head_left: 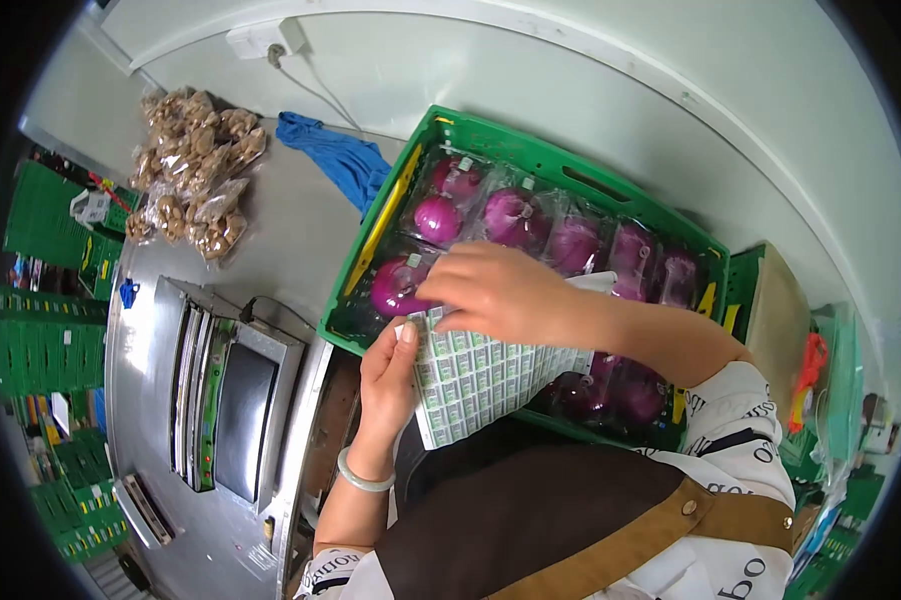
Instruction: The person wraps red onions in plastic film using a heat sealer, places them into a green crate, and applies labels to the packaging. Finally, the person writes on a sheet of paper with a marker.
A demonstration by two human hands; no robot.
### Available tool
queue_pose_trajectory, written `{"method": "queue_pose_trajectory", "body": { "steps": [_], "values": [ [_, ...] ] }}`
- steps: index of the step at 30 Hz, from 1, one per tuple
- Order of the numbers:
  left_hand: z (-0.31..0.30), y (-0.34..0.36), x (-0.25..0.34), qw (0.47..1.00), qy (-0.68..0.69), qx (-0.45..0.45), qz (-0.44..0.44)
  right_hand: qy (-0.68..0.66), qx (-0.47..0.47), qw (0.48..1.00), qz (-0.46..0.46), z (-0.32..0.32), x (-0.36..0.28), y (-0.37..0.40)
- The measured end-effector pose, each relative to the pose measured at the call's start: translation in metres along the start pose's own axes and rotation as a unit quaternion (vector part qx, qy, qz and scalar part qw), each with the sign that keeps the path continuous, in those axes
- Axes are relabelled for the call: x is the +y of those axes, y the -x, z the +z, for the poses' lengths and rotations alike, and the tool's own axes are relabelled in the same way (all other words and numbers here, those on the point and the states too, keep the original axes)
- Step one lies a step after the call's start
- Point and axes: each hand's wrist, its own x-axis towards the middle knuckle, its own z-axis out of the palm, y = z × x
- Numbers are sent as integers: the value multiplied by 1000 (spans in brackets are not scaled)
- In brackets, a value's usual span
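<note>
The steel table (290, 230) fills the left and middle of your view, running back to a white wall. On it, tilted away from you, stands the green crate (560, 165), packed with purple onions (515, 215) sealed in clear wrap, several of them already bearing a small white label. To the left of the crate a flat metal machine (240, 400) with a dark panel is set into the table. Stacked green crates (45, 340) stand beyond the table's left edge. At the far left corner of the table lies a heap of clear bags (195, 170) of brown produce, with a crumpled blue cloth (340, 155) just beside them.

The sheet of labels (480, 375) is over the near edge of the crate, close against your apron. Your left hand (392, 368) is closed on the sheet's left edge, thumb on top and fingers beneath, and a pale bracelet (363, 478) sits on that wrist. Your right hand (495, 292) lies over the sheet's upper edge, fingers curled down with the tips together near the top left corner; whether they have a label pinched between them I cannot tell, since the tips are partly hidden.
</note>
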Motion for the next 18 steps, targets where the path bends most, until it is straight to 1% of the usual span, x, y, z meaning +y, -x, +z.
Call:
{"method": "queue_pose_trajectory", "body": {
  "steps": [2, 3, 4, 6, 7, 8, 10, 11, 12, 13, 14, 15, 16, 18],
  "values": [
    [5, 0, -1, 999, -27, -14, 20, 58, 15, 998, -27, 0, -11, 3],
    [10, 0, -1, 999, -36, -13, 29, 60, 59, 995, -50, 3, -11, 7],
    [14, 0, -1, 998, -44, -12, 38, 95, 61, 991, -70, 1, -14, 10],
    [13, 1, -10, 999, 18, -10, 29, 164, 64, 979, -107, -4, -20, 19],
    [14, 2, -10, 999, 43, -18, 17, 212, 63, 965, -141, -4, -23, 24],
    [16, 3, -9, 997, 67, -24, 5, 184, 81, 969, -147, -6, -23, 28],
    [13, 4, -15, 998, 55, 13, -10, 125, 117, 972, -162, -11, -19, 37],
    [12, 5, -17, 998, 48, 32, -17, 50, 191, 974, -114, -19, -10, 39],
    [15, 7, -10, 996, 49, 68, -35, -171, 208, 959, 88, -28, -2, 45],
    [12, 8, -11, 994, 54, 85, -38, -84, 193, 959, 191, -61, 1, 44],
    [5, 11, -11, 993, 57, 100, -41, -90, 169, 939, 287, -78, 29, 54],
    [0, 15, -10, 992, 69, 94, -46, -73, 173, 922, 340, -81, 69, 73],
    [-4, 17, -10, 993, 68, 91, -42, 31, 111, 922, 370, -89, 93, 89],
    [-6, 20, -10, 991, 70, 103, -46, 105, 47, 920, 374, -78, 141, 121]
  ]
}}
